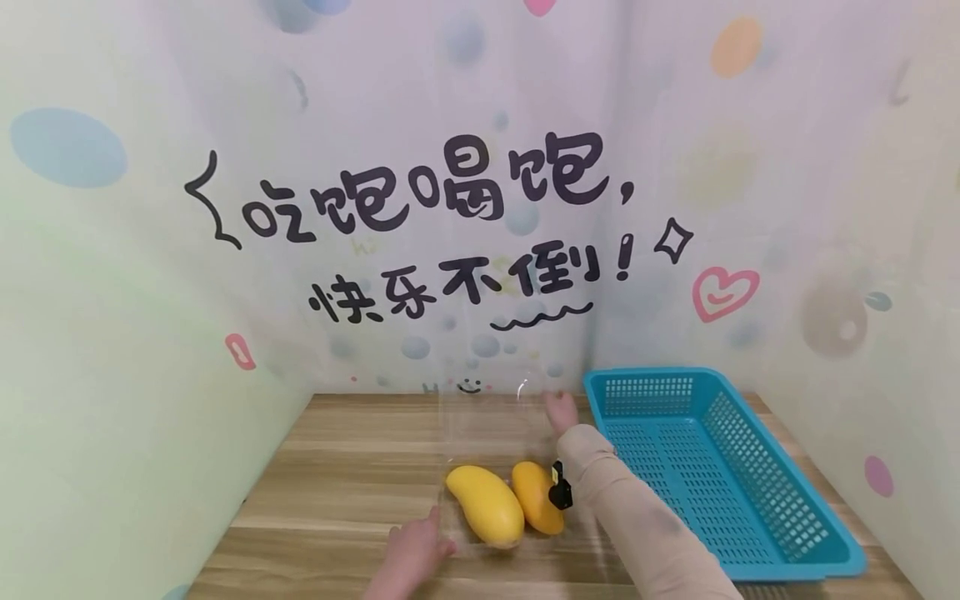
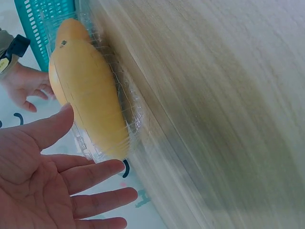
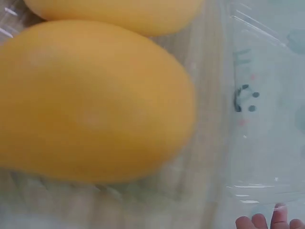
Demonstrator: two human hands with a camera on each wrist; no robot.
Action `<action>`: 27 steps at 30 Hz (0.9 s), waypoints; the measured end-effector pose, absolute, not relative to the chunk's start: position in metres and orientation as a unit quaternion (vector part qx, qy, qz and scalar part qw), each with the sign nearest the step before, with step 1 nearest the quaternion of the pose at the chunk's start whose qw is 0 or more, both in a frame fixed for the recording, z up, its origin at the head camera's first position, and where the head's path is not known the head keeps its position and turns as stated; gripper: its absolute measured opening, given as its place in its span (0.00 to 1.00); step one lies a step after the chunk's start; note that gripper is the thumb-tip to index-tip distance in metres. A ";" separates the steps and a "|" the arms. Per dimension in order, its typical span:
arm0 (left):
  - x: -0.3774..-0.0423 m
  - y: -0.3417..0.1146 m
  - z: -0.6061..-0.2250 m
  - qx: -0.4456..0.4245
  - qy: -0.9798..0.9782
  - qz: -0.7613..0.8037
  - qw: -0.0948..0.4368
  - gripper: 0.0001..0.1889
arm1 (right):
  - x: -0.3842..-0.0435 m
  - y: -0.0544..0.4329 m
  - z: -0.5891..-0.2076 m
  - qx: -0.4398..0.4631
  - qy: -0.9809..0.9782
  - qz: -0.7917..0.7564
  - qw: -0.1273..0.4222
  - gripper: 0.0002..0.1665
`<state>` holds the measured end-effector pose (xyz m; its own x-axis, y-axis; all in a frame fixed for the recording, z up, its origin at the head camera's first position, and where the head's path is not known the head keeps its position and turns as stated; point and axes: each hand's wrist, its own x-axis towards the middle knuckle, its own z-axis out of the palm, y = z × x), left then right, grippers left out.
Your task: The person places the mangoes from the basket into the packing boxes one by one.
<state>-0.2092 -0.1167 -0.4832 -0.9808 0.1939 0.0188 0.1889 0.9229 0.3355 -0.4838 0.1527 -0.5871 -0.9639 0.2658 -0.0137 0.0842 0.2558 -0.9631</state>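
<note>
Two yellow-orange mangoes lie side by side in a clear plastic box: a larger mango at left and a smaller mango at right. The box's clear lid is raised at the back. My left hand is at the box's front left corner; the left wrist view shows its fingers spread and straight, thumb tip overlapping the box side. By the lid's right edge is my right hand, arm reaching past the smaller mango. Its fingertips show at the lid's lower edge in the right wrist view.
A blue perforated basket stands to the right of the box, close to the right forearm. Beneath everything is a wood-grain table. Behind it hangs a printed curtain with dark lettering. A small black camera sits on the right wrist.
</note>
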 end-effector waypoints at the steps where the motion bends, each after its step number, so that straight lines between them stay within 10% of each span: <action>1: -0.209 -0.116 -0.483 0.098 0.980 0.172 0.009 0.33 | -0.468 0.148 -0.564 -0.113 -0.791 0.596 0.074 0.44; 8: -0.211 -0.117 -0.485 0.091 0.980 0.174 0.019 0.33 | -0.378 0.133 -0.438 -0.086 -0.790 0.607 -0.013 0.36; 27: -0.218 -0.146 -0.487 0.101 0.926 0.360 0.057 0.35 | -0.316 0.161 -0.409 -0.013 -0.775 0.624 -0.098 0.36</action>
<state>-0.2179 -0.1457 -0.4868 -0.9729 0.2290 -0.0327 0.1466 0.7197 0.6786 -0.3162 0.1610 -0.4094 -0.9805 -0.1016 -0.1681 0.1427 0.2201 -0.9650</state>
